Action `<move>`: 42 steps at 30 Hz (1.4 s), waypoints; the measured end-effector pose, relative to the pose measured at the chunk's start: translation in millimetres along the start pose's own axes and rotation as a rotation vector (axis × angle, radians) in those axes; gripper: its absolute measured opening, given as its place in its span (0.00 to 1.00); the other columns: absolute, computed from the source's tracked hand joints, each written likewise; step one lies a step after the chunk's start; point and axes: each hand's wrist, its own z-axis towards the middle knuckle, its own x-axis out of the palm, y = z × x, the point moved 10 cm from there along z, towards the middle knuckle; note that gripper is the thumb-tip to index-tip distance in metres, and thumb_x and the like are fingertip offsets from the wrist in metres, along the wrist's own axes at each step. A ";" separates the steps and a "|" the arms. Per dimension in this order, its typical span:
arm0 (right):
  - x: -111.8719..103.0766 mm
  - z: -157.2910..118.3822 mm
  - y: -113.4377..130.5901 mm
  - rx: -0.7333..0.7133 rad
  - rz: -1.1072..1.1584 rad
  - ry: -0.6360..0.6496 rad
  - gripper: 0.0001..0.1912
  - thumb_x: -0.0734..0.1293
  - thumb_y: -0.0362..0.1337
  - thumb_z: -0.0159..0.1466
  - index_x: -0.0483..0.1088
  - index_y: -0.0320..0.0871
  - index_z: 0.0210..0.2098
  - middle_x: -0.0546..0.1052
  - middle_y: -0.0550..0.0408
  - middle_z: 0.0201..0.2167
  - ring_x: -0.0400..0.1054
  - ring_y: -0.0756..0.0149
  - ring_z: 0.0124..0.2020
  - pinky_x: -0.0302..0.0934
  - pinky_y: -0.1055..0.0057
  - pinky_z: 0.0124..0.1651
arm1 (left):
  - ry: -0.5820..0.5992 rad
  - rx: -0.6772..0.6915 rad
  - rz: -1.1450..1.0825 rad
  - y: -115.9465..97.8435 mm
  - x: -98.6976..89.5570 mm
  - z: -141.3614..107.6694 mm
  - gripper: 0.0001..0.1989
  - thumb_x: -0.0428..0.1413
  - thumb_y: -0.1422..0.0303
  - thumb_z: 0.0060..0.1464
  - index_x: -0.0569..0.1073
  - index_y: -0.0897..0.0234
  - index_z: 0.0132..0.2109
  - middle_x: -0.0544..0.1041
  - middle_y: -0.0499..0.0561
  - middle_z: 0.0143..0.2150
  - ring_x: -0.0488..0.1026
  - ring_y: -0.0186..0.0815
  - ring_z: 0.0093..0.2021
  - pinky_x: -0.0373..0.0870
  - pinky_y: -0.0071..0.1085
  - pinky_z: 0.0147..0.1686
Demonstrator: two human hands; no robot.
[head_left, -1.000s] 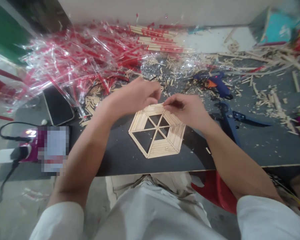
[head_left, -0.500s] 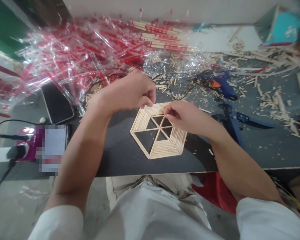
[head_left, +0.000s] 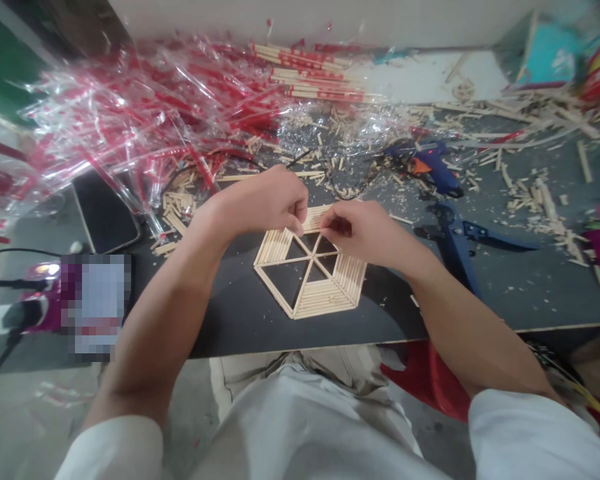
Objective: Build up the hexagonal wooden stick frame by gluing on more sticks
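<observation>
A hexagonal frame of pale wooden sticks (head_left: 327, 298) lies flat on the dark table, with spokes meeting at its centre. Rows of sticks fill several of its sections; the lower left one has only an outer edge. My left hand (head_left: 280, 200) is closed in a pinch at the frame's upper left side. At the upper right, my right hand (head_left: 357, 230) pinches close to the inner edge of the top section. Whatever is between the fingers of either hand is too small or hidden to make out.
Red and clear wrappers (head_left: 145, 113) heap at the back left. A blue glue gun (head_left: 443, 170) and blue cutters (head_left: 460, 240) lie to the right. Phones, one dark (head_left: 107, 210), are at left. Stick scraps (head_left: 545, 200) litter the table.
My left hand has come down onto the frame's top section, nearer its inner edge. My right hand stays pinched at the frame. The view has shifted slightly, and a long stick now shows behind my left hand.
</observation>
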 end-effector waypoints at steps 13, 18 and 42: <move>-2.8 1.4 -11.0 0.063 0.110 -0.047 0.05 0.70 0.33 0.60 0.81 0.42 0.33 0.82 0.54 0.28 0.72 0.67 0.29 0.61 0.68 0.36 | -0.048 -0.003 0.227 -12.0 23.4 13.2 0.05 0.60 0.68 0.56 0.82 0.62 0.35 0.80 0.51 0.30 0.76 0.37 0.33 0.59 0.31 0.31; -5.4 2.1 -11.3 0.092 0.079 -0.043 0.06 0.72 0.34 0.60 0.83 0.42 0.33 0.84 0.54 0.29 0.75 0.66 0.30 0.62 0.68 0.38 | -0.069 0.052 0.269 -17.7 25.8 12.8 0.08 0.56 0.72 0.56 0.80 0.63 0.32 0.79 0.51 0.30 0.72 0.34 0.30 0.54 0.32 0.29; -4.6 -7.1 -15.4 0.294 -0.042 -0.088 0.05 0.70 0.33 0.62 0.80 0.41 0.33 0.82 0.51 0.31 0.74 0.64 0.33 0.61 0.68 0.38 | -0.111 0.293 0.171 -27.6 23.9 8.8 0.11 0.56 0.78 0.53 0.73 0.63 0.24 0.74 0.49 0.23 0.67 0.33 0.26 0.58 0.32 0.30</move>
